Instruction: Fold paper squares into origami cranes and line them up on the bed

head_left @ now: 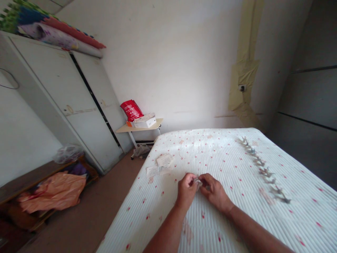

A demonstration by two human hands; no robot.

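Between the fingertips of both hands is a small piece of folded paper (198, 183), greyish and partly hidden by the fingers. My left hand (187, 188) pinches it from the left, and my right hand (214, 191) pinches it from the right. Both hands are just over the white quilted bed cover (210, 225) with red dots. Ahead and to the left lie a few sheets of printed paper (164, 160). Off to the right, a slanting row of several small folded paper figures (264, 171), shaped like birds, stands on the cover.
A small table (123, 129) at the back left bears a red bag (131, 110) and a white box (145, 122). The grey cabinet (52, 88) has rolled mats (65, 38) on top. An orange plastic bag (56, 191) lies on a low wooden unit at left.
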